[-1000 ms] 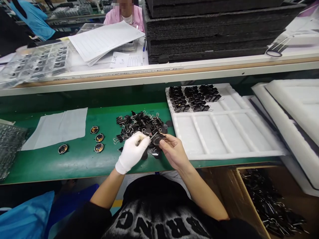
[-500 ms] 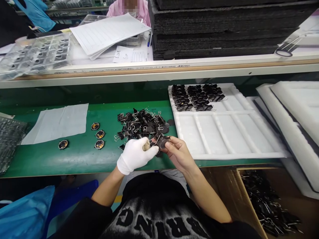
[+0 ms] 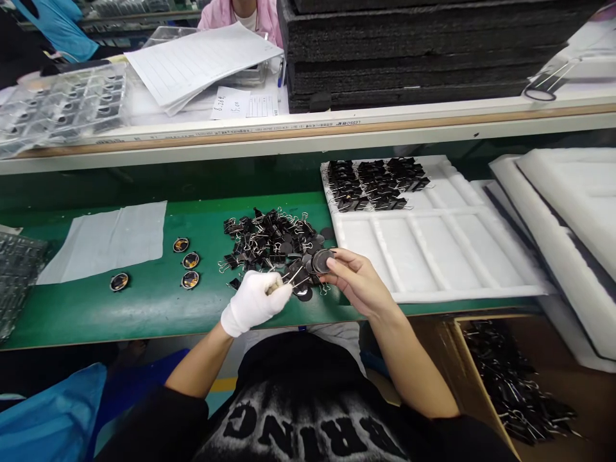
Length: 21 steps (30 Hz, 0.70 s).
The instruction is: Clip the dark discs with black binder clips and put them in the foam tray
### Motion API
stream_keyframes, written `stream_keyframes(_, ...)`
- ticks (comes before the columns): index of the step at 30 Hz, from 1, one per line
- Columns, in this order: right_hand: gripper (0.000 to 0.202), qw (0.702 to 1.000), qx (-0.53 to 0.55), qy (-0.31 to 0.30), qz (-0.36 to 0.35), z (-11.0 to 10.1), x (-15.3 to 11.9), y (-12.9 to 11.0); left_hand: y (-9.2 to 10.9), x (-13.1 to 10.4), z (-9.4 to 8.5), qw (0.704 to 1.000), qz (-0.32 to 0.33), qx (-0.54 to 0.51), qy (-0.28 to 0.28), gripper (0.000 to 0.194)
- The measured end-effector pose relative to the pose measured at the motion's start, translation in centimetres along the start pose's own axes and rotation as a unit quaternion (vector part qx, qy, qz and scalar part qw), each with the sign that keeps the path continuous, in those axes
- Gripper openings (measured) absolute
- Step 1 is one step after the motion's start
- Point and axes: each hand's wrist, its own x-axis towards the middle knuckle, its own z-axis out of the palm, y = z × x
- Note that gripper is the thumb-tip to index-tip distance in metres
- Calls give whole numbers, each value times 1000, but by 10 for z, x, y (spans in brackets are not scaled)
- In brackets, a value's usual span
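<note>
My left hand (image 3: 255, 300), in a white glove, is closed on a black binder clip (image 3: 295, 274) by its wire handles. My bare right hand (image 3: 360, 282) pinches a round, dark, watch-case-like piece (image 3: 321, 261) by its edge, with the thumb on its face. The clip's jaw end lies close by the round piece; whether they touch, I cannot tell. Just beyond both hands is a heap of black binder clips (image 3: 262, 234), with loose black discs (image 3: 327, 233) at its right side and under my hands.
Several round pieces with patterned faces (image 3: 191, 260) lie left on the green table, by a white sheet (image 3: 108, 240). A white foam tray (image 3: 433, 250) holds clips in its far compartments. More foam trays (image 3: 572, 192) stack at right, above a carton of clips (image 3: 524, 391). A person (image 3: 262, 16) sits opposite.
The clip has come off the round piece's edge. My left hand has drawn slightly left with the clip, and my right hand has moved right with the round piece, now showing its face.
</note>
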Motion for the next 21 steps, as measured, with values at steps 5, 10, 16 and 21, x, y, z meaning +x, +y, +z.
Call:
stream_keyframes(5,31,997,-61,-50,16,-9,8,-5,-3,-7,-2,991,-64,-62,-104,33)
stream_keyframes(10,27,987,-126,-94,16,-13,10,-8,-4,-12,-5,976,-110,-100,-158,33)
stream_keyframes(16,25,976,-187,-114,20,-17,8,-15,-4,-13,-5,977,-94,-72,-175,37)
stream_keyframes(21,28,971,-199,-124,50,-16,7,-15,-3,-13,-4,978,-85,-43,-187,39)
